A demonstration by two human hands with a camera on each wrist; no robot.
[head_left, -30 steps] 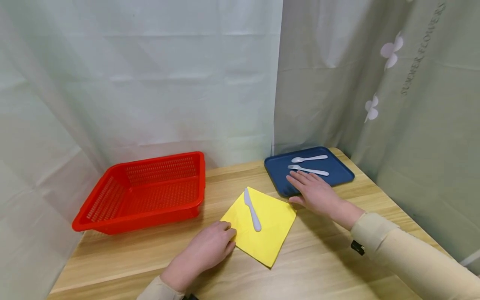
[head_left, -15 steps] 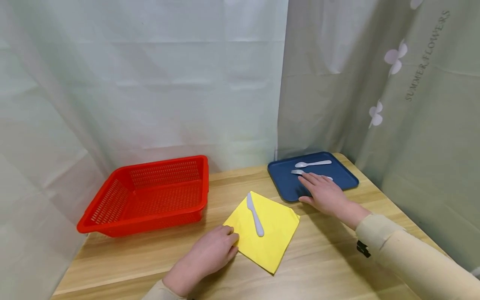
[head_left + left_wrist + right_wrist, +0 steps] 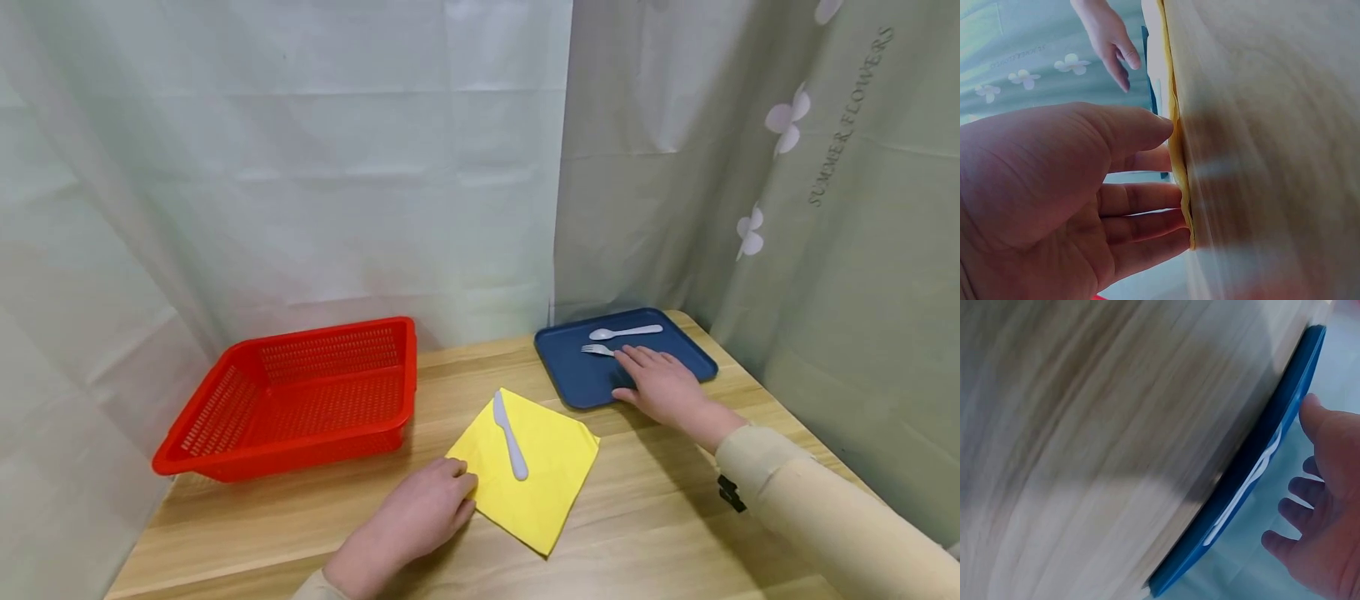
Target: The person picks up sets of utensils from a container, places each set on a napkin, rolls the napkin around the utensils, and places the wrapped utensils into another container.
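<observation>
A folded yellow napkin (image 3: 551, 467) lies on the wooden table with a white knife (image 3: 511, 437) slanting across it. My left hand (image 3: 423, 508) rests at the napkin's left corner. In the left wrist view its thumb and extended fingertips touch the napkin's edge (image 3: 1175, 147). Over the near side of a blue tray (image 3: 573, 375) is my right hand (image 3: 663, 387), fingers extended, palm down, holding nothing. A white fork (image 3: 597, 350) lies on the tray, its handle hidden by that hand. Behind the fork lies a white spoon (image 3: 626, 332).
To the left stands a red perforated basket (image 3: 330, 400). Pale curtains (image 3: 360, 192) hang behind the table and on both sides. The tray stands by the table's back right corner.
My right hand has moved right, from near the napkin's right corner to over the tray, and now covers the fork's handle. My left hand stays at the napkin. The head view has shifted slightly.
</observation>
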